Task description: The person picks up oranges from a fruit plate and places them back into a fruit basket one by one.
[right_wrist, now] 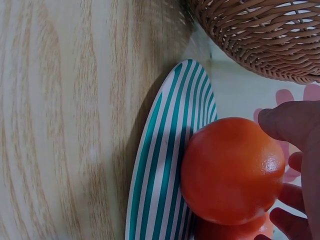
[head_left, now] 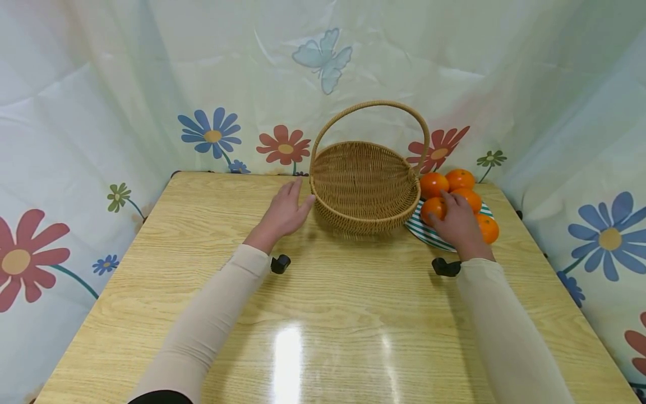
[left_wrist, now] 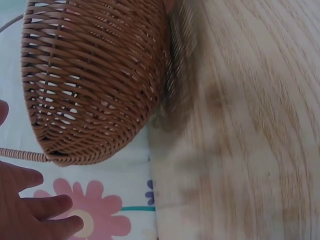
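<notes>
A wicker basket (head_left: 365, 179) with a tall arched handle stands at the back of the table, its inside bare. Beside its left rim is my left hand (head_left: 284, 213), with fingers extended and thumb spread; the left wrist view shows its fingers (left_wrist: 47, 205) near the handle's base. On a green-and-white striped plate (head_left: 429, 235) to the basket's right lie several oranges (head_left: 460, 178). My right hand (head_left: 459, 224) reaches over the plate, with thumb and fingers round the front left orange (right_wrist: 230, 170). That orange overlaps the plate in the right wrist view.
The light wooden table (head_left: 333, 292) carries the basket and plate. Behind it and along both sides hangs a flowered curtain (head_left: 212, 67). The basket's right rim stands close to the plate's left edge.
</notes>
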The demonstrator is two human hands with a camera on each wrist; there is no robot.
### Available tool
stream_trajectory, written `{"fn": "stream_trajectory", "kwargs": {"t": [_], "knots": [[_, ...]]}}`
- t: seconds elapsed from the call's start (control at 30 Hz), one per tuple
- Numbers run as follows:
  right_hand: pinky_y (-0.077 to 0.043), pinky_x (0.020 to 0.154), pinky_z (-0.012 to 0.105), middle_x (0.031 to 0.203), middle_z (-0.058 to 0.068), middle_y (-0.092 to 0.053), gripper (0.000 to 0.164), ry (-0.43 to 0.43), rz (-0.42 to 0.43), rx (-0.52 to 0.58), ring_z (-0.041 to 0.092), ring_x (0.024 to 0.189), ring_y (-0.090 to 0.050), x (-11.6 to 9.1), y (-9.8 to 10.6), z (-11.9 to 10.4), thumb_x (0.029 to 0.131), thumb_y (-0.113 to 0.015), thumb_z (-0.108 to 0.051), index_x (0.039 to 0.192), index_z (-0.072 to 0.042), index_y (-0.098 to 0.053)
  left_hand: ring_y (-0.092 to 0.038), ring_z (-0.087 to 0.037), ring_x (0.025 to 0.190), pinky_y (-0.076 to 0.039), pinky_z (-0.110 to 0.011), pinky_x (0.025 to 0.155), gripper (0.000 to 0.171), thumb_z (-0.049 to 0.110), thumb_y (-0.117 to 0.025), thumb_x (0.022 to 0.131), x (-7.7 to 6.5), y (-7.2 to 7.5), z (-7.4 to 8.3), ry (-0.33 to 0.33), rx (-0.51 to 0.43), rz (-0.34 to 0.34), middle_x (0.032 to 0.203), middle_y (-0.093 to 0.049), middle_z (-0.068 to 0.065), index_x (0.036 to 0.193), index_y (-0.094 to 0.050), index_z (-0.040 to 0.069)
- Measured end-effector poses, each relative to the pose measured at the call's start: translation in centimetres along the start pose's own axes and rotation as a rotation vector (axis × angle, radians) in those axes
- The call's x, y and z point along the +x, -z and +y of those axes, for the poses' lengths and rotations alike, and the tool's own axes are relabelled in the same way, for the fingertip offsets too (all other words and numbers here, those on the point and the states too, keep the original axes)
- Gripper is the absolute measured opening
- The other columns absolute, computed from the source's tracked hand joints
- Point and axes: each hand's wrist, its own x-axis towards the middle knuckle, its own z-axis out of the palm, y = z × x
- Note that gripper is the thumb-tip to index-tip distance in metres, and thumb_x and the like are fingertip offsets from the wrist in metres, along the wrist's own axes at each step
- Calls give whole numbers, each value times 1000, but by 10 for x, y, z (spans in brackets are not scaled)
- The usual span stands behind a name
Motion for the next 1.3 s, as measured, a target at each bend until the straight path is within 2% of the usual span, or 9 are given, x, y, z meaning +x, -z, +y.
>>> {"fn": "stream_trajectory", "kwargs": {"t": [0.37, 0.5, 0.77, 0.93, 1.3], "knots": [[-26, 106, 71, 154, 32, -14, 79, -17, -9, 15, 53, 134, -25, 0, 1, -3, 97, -53, -38, 155, -3, -12, -18, -34, 148, -24, -50, 119, 74, 59, -25, 101, 4, -10, 9, 10, -71, 22, 162, -14, -16, 158, -1, 19], [-26, 106, 71, 154, 31, -15, 79, -17, -2, 22, 53, 134, -25, 0, -1, -1, 97, -52, -39, 155, -3, -12, -19, -33, 148, -25, -50, 119, 74, 58, -27, 101, 5, -14, 11, 5, -105, 36, 161, -15, -17, 158, -2, 18], [-27, 105, 71, 153, 32, -15, 81, -20, 5, 27, 54, 132, -28, 2, -2, 0, 96, -55, -38, 156, -3, -12, -19, -34, 148, -25, -51, 118, 77, 63, -26, 99, 7, -20, 13, 13, -174, 27, 162, -12, -15, 158, 1, 21], [-28, 105, 72, 153, 31, -16, 83, -29, 5, 28, 54, 131, -28, 3, -3, -1, 95, -57, -38, 156, -5, -11, -20, -36, 148, -25, -53, 118, 78, 63, -29, 99, 8, -24, 13, 21, -238, 32, 163, -10, -15, 158, 1, 21], [-28, 106, 70, 154, 30, -15, 86, -24, -6, 33, 54, 132, -29, 2, -8, 0, 94, -60, -38, 156, -4, -11, -16, -32, 149, -21, -54, 119, 81, 64, -37, 96, 8, -36, 15, 55, -422, 42, 165, -5, -5, 156, 8, 33]]}}
